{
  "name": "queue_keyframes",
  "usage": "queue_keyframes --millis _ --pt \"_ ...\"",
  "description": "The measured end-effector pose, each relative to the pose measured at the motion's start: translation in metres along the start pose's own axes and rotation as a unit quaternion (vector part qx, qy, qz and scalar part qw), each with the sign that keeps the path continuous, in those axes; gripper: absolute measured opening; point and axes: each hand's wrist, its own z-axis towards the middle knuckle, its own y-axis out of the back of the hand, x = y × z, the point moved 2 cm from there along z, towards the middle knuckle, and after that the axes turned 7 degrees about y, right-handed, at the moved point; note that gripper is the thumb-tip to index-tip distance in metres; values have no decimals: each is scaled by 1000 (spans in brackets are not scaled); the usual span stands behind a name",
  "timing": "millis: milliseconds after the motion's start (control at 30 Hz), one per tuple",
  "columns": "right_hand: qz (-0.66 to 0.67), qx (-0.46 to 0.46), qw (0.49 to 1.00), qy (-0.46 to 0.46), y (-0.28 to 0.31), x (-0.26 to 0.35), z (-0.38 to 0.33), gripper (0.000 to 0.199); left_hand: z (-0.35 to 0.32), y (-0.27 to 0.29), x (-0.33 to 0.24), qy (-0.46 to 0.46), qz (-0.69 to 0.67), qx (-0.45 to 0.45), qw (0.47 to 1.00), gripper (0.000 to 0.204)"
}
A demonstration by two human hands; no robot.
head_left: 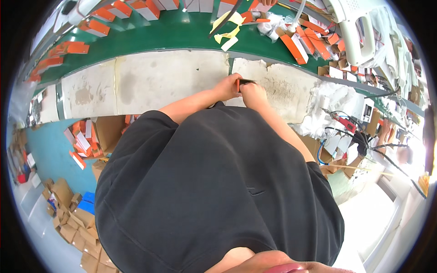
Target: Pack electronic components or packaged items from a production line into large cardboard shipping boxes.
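Observation:
Over the pale worktop (168, 75), both of my hands meet in front of my chest. My left hand (226, 87) is closed, its fingers gripping a small orange-and-dark item (238, 84). From the other side my right hand (255, 95) closes on the same item, thumb and fingers bent. An orange edge and a dark flat part show between the hands. The fingers cover most of it, so its exact kind is unclear; its orange resembles the boxes nearby.
Behind the worktop runs a green bench (159, 41) with rows of orange-and-white boxes (145, 9). A person's hand (268, 2) shows at its far edge. White plastic wrapping (334, 104) and a red-handled tool (347, 123) lie at right. Cardboard boxes (82, 227) stand at lower left.

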Motion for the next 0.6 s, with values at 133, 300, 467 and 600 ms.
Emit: queue_keyframes --millis 133,300,467,600 --pt "111 -383 913 79 56 -17 -24 13 16 8 6 103 -149 -27 983 63" --pt "346 -363 863 -56 59 -89 -43 65 43 33 -47 123 -362 93 919 46" --pt "720 -114 684 34 24 -155 -45 71 90 -12 -109 66 -407 90 907 35" --pt "710 -186 676 -64 6 -202 -69 62 167 -47 -94 115 -432 -150 882 51"
